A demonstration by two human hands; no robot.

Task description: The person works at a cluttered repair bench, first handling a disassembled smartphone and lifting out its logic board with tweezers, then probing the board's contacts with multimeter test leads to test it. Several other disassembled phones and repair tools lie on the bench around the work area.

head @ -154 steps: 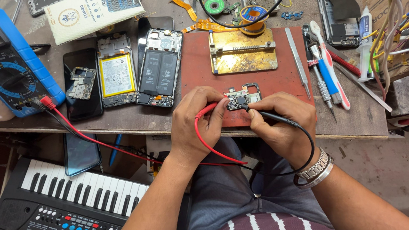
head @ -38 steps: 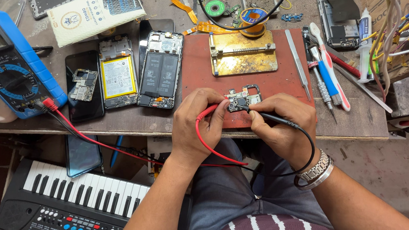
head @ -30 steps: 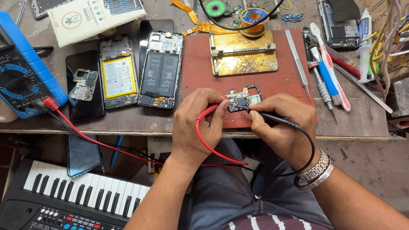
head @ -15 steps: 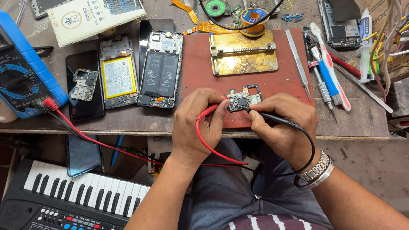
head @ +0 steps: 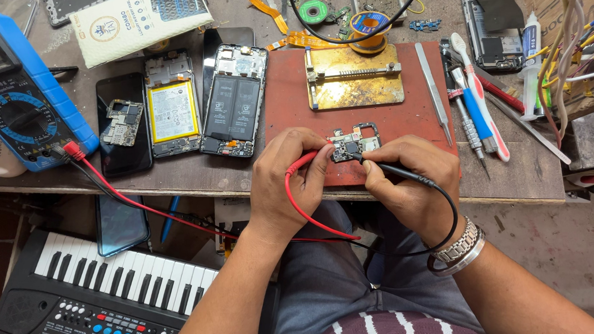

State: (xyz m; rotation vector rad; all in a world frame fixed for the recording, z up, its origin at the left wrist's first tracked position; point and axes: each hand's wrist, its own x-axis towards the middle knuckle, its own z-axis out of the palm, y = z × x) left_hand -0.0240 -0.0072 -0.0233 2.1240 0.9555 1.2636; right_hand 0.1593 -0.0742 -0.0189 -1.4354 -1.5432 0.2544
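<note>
Phone circuit board (head: 353, 142) is lying on the red mat (head: 291, 97) at the bench's near edge as the left hand (head: 287, 182) is pinching the red probe (head: 302, 164) and the right hand (head: 414, 179) is gripping the black probe (head: 389, 168) against it. A slipping tip risks bridging contacts. Cream rectangular package (head: 141, 20) is sitting at rear left, beside the blue multimeter (head: 12, 90).

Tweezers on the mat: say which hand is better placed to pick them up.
Probably right. The tweezers lie beyond the right hand; the left hand is farther off, across the circuit board. Both hold probes.
</note>
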